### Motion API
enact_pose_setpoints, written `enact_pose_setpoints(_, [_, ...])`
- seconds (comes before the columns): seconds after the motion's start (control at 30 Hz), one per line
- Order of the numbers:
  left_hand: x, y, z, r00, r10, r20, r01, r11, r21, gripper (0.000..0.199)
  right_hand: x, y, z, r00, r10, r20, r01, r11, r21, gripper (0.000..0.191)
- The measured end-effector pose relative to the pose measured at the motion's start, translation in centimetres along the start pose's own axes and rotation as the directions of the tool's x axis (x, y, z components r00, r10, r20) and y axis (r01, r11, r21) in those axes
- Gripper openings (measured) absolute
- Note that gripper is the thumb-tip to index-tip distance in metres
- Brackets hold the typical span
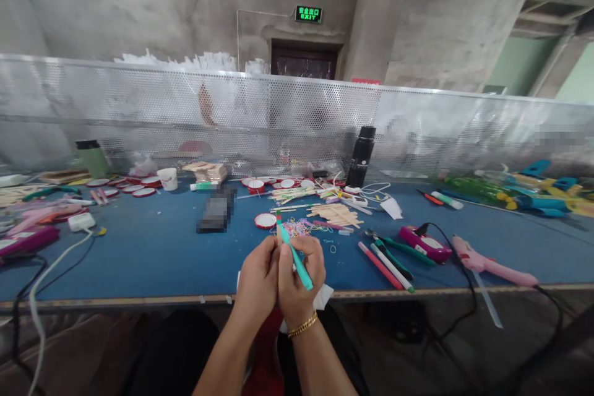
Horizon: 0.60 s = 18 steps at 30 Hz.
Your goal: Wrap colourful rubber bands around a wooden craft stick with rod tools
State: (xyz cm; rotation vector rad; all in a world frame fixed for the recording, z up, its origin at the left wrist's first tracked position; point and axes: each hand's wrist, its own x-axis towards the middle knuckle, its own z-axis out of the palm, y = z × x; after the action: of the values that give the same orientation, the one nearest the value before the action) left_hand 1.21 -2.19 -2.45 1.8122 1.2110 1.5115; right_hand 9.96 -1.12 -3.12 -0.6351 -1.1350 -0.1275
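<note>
Steadily now, nearer us than red-rimmed disc (266,221): our left hand (257,276) pinches wooden stick (279,219), right hand (297,288) closes round teal marker (301,271); we best brace wrists, stroke lightly.

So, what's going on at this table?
A person at a blue table holds a turquoise pen in the right hand and a thin wooden stick with a coloured end in the left hand, close together. Small colourful bands and flat wooden sticks lie just beyond; a pink glue gun is off to the right.
</note>
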Motion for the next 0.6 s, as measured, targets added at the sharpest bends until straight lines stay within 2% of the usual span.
enact_pose_setpoints(0.2, [0.10,0.00,0.07,1.000,-0.002,-0.010,0.002,1.000,-0.014,0.024,0.01,0.04,0.07,1.000,-0.004,0.014,0.005,1.000,-0.022,0.008])
enact_pose_setpoints(0.37, [0.13,0.16,0.12,0.999,-0.009,-0.045,0.010,1.000,0.030,0.025,-0.08,0.13,0.18,0.999,0.005,-0.050,-0.007,0.999,-0.040,0.007])
enact_pose_setpoints(0.6, [-0.01,-0.03,0.07,0.999,0.000,-0.037,-0.002,0.999,-0.039,0.017,0.04,-0.05,0.15,1.000,0.011,0.016,-0.012,1.000,0.020,0.009])
